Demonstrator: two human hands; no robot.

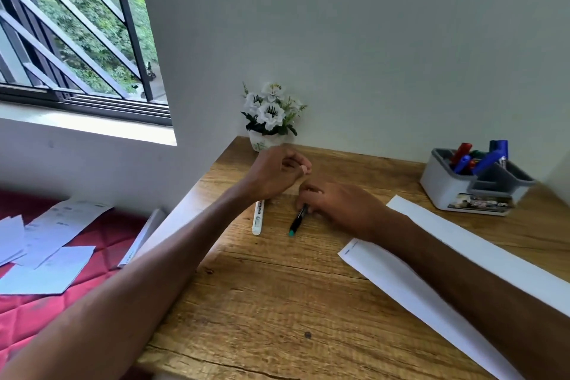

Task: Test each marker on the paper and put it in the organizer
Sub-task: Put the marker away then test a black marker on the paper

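Note:
A black marker (pixel 297 220) with a teal end lies on the wooden desk (pixel 277 302), and my right hand (pixel 336 207) grips its far end with curled fingers. Just left of it a white marker (pixel 257 219) lies flat, its far end hidden under my left hand (pixel 274 174). That hand hovers above the desk with fingers curled against the thumb and nothing visible in it. A long white paper (pixel 416 287) runs diagonally under my right forearm. The grey organizer (pixel 447 191) stands at the back right with several red, blue and green markers in it.
A small pot of white flowers (pixel 268 114) stands against the wall behind my hands. Left of the desk, a red quilted surface (pixel 101 234) carries loose paper sheets (pixel 46 271). A barred window is at the upper left.

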